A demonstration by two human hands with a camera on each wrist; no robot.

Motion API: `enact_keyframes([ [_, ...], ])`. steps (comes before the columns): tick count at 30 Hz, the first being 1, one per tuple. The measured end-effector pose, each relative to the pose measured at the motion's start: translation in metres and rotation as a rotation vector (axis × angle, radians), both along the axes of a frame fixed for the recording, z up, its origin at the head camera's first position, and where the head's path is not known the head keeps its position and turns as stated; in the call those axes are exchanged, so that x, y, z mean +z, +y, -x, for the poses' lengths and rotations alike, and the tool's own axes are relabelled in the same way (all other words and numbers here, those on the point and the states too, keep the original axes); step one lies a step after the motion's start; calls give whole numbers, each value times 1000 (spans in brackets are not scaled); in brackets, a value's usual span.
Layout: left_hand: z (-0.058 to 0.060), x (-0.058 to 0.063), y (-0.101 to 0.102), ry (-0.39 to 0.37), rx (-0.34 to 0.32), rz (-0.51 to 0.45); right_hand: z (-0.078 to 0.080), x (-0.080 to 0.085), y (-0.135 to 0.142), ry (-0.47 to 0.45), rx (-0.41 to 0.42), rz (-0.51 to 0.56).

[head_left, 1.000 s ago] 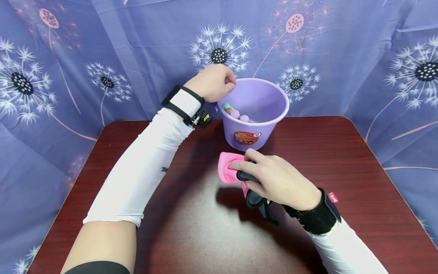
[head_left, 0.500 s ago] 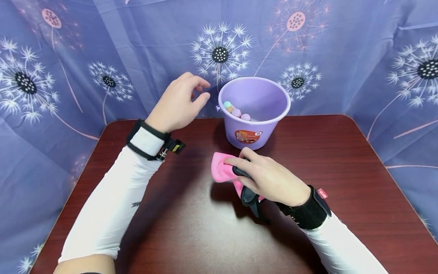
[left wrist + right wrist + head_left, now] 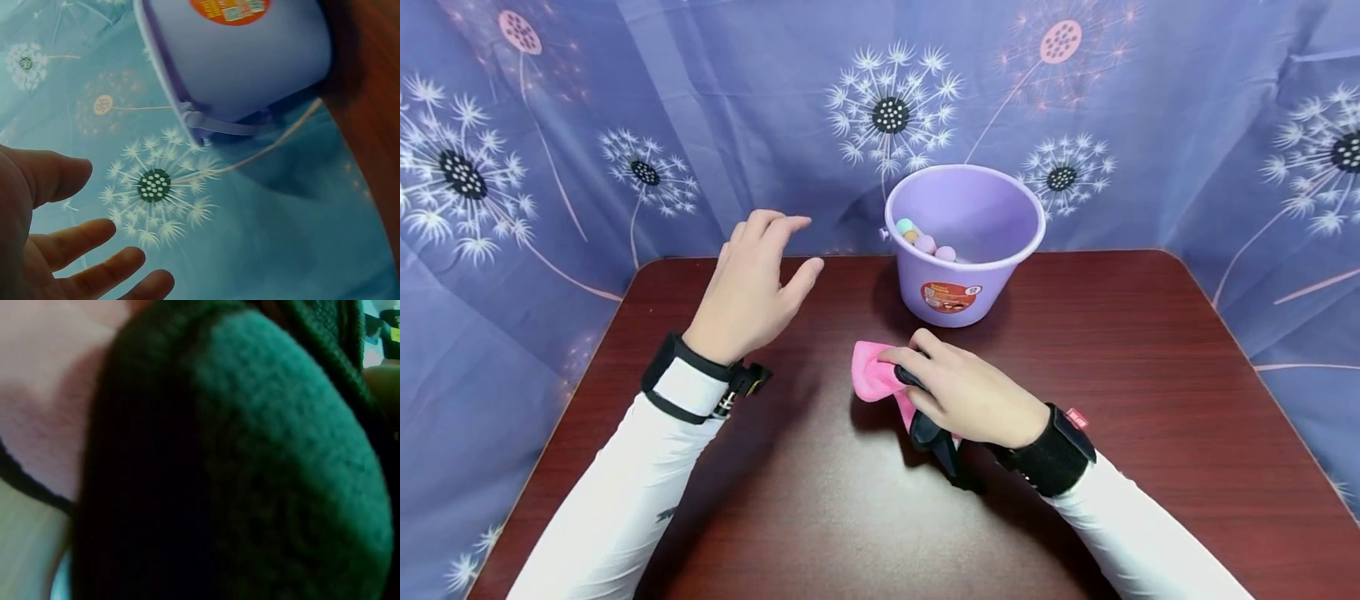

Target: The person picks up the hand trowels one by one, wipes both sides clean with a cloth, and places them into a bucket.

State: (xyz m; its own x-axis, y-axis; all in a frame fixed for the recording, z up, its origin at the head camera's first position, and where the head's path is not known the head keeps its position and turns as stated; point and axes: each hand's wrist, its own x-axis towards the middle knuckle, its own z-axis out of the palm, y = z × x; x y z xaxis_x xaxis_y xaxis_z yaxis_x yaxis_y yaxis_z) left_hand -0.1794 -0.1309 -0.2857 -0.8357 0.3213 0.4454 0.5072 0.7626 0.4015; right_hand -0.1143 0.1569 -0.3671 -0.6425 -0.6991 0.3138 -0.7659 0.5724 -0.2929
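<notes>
In the head view my right hand [image 3: 973,392] grips a soft fabric item [image 3: 872,375], pink with dark grey edged parts, just above the table. Its exact kind is unclear, as the hand covers much of it. Close up in the right wrist view, dark fleecy cloth [image 3: 294,444] fills most of the picture. My left hand [image 3: 747,287] hovers left of the purple bucket [image 3: 1000,279], fingers spread and loosely bent, holding nothing. Several small balls [image 3: 925,243], mint, tan and pink, lie inside the bucket at its left.
The bucket stands upright near the back of the dark red wooden table [image 3: 1150,375], a label [image 3: 951,297] on its front. Behind and beside the table hangs a blue dandelion-print curtain [image 3: 760,108]. A strap handle [image 3: 231,127] shows on the bucket's side.
My left hand has moved from the bucket's rim leftward and toward me, its fingers spreading. The right hand has shifted slightly left with the pink and grey fabric item.
</notes>
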Motion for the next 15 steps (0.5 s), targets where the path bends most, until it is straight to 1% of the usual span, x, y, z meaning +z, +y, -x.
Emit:
enact_keyframes([
  [8, -11, -24, -12, 21, 30, 24, 9, -16, -11, 23, -8, -17],
  [10, -13, -29, -14, 22, 32, 32, 11, -21, -13, 39, -9, -18],
  [15, -18, -42, -20, 10, 36, 58, 13, -33, -17, 108, -23, -63],
])
